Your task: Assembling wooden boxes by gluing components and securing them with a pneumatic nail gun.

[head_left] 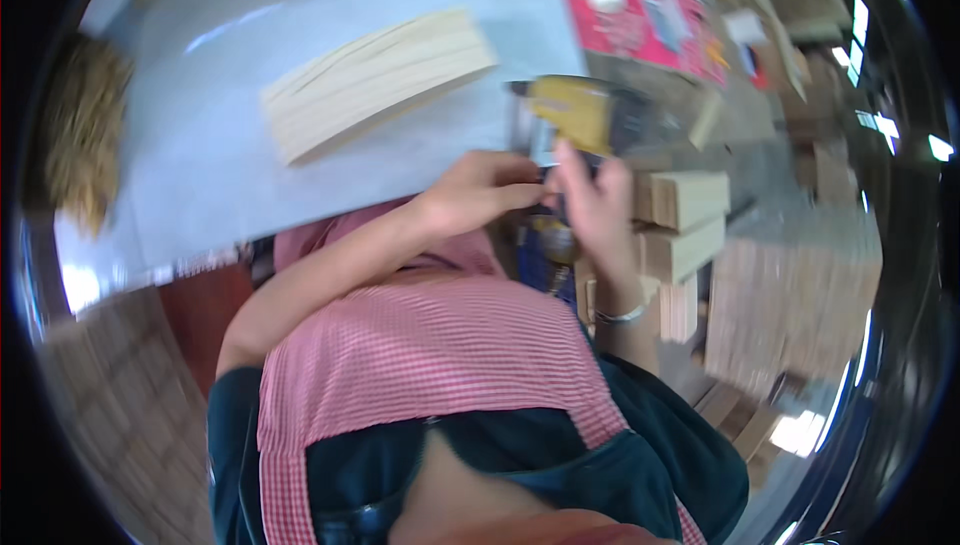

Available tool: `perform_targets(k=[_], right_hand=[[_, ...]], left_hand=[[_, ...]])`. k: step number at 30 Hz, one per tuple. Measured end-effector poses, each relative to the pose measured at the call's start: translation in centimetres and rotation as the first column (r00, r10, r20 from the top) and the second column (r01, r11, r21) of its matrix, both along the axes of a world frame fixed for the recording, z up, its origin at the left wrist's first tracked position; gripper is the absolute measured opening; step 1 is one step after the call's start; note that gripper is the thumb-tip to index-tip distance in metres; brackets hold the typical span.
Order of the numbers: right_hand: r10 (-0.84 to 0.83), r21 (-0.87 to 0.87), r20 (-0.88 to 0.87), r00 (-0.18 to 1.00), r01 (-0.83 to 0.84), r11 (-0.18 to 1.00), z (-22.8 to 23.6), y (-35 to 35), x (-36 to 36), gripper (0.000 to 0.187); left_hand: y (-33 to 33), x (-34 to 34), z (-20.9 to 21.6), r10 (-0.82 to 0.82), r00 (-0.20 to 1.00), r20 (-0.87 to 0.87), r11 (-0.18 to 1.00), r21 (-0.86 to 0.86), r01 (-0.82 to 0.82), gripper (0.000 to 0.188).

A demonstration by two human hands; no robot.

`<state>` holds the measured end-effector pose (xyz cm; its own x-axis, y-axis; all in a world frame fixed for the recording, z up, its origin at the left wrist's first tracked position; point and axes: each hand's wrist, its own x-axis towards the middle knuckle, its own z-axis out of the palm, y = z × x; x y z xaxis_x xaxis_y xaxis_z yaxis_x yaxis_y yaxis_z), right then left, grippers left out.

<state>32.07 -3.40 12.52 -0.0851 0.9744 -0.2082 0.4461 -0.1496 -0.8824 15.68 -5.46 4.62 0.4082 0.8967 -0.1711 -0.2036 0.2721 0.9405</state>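
Observation:
A yellow and black nail gun [571,108] is held over the table's right edge, its nose pointing left. My right hand [597,207] is closed round its dark handle, thumb up near the yellow body. My left hand [485,188] reaches across from the left, thumb and fingers closed against the tool's lower dark part; the exact contact is blurred. Beyond my left hand, a pale wooden board [380,83] lies slantwise on the light grey table [200,165], apart from both hands.
A tan, fibrous bundle [88,135] sits at the table's left edge. A pink sheet [625,35] with small bottles and papers lies at the far right. Wooden blocks [690,203] are stacked by my right forearm, with a larger wood stack [800,295] farther right.

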Motion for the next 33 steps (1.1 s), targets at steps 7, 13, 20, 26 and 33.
perform_targets(k=[7, 13, 20, 26, 33], right_hand=[[-0.063, 0.112, -0.107, 0.992, 0.075, 0.991, -1.0, -0.4, 1.5, 0.028], [-0.067, 0.064, -0.27, 0.96, 0.087, 0.994, -1.1, 0.2, 2.4, 0.027], [-0.139, 0.02, -0.332, 0.933, 0.155, 0.988, -0.6, 2.2, 4.8, 0.028], [-0.226, 0.092, -0.422, 0.878, 0.289, 0.953, -1.5, 5.1, 6.8, 0.032], [-0.47, -0.108, -0.267, 0.841, 0.459, 0.882, -6.5, 10.4, 11.9, 0.042]], left_hand=[[-0.6, 2.2, 1.9, -0.021, 0.987, 0.16, 0.997, -0.068, 0.032, 0.044], [-0.3, 1.7, 1.6, 0.003, 0.984, 0.176, 0.996, -0.087, 0.012, 0.049], [-0.4, 0.5, -1.6, -0.09, 0.97, -0.228, 0.986, -0.161, 0.054, 0.058], [-1.3, 1.6, -5.2, -0.414, 0.909, -0.047, 0.881, -0.272, 0.387, 0.062], [0.1, 2.0, -4.9, -0.333, 0.915, 0.228, 0.824, -0.402, 0.4, 0.059]])
